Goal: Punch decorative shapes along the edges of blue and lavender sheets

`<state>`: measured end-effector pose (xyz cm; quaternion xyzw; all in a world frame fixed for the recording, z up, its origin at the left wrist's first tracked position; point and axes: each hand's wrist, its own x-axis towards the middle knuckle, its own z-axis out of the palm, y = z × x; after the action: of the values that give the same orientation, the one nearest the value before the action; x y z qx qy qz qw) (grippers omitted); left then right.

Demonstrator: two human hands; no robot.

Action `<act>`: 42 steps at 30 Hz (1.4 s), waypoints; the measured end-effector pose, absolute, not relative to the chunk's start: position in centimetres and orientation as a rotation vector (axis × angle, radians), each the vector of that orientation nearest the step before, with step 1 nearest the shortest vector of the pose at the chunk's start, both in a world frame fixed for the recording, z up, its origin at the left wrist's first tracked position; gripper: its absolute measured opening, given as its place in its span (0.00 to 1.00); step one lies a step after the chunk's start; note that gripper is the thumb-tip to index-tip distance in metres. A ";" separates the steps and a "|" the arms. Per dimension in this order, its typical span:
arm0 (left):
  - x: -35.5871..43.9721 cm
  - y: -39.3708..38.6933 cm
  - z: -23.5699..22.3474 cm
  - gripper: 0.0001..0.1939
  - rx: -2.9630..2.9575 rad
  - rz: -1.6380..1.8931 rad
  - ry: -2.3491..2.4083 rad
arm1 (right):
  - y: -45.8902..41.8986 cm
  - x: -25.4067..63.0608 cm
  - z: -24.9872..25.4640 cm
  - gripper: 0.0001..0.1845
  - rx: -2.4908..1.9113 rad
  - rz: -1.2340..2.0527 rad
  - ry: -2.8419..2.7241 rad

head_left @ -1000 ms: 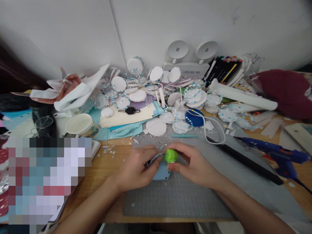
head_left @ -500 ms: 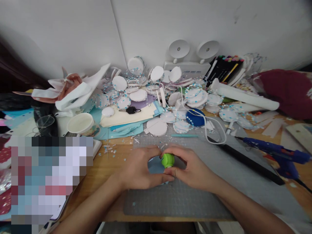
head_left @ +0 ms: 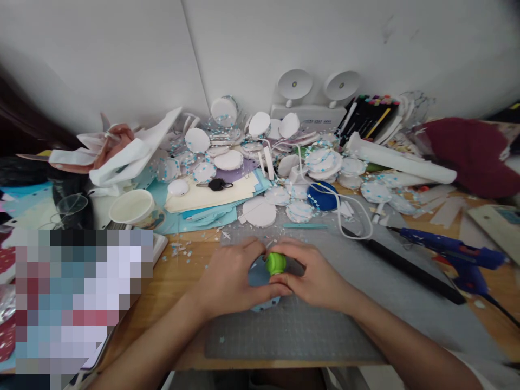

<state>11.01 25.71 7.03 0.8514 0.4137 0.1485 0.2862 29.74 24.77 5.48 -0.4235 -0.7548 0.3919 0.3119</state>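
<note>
My right hand [head_left: 319, 276] is closed around a small bright green craft punch [head_left: 276, 263], its thumb below and fingers over the top. A light blue piece of paper [head_left: 257, 276] is in the grip of my left hand [head_left: 227, 277], whose thumb reaches under the punch toward my right thumb. The paper meets the punch at its left side; small dark spots, perhaps holes, show along the paper's lower edge. Fingers hide much of the paper. Both hands are just over the grey cutting mat [head_left: 284, 338].
Behind the hands lie several white discs [head_left: 260, 211] with blue specks, blue and cream paper sheets [head_left: 203, 195], and keys [head_left: 219, 184]. A blue glue gun [head_left: 450, 246] and a long black tool [head_left: 410, 268] rest at right. A white bowl [head_left: 132, 208] stands at left.
The punch has shifted slightly left against the paper. More of the blue paper now shows below my left thumb. The whole view has moved a little.
</note>
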 end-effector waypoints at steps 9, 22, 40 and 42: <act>10.7 25.5 6.7 0.17 2.251 0.531 0.960 | 24.1 29.5 5.5 0.13 -1.022 1.030 -1.994; 10.9 25.8 7.0 0.17 2.189 0.526 1.079 | 24.7 29.9 4.8 0.15 -0.952 0.845 -2.053; 10.9 25.4 7.8 0.17 2.048 1.004 0.736 | 25.5 32.7 7.7 0.11 -1.050 0.362 -2.050; 10.8 25.4 7.9 0.18 2.077 1.034 0.717 | 26.4 33.4 6.9 0.10 -1.271 0.216 -2.067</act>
<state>10.84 25.41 7.92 0.8014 0.2768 0.3990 0.3492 33.37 26.44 6.93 -0.4898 -0.7961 0.0832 0.3455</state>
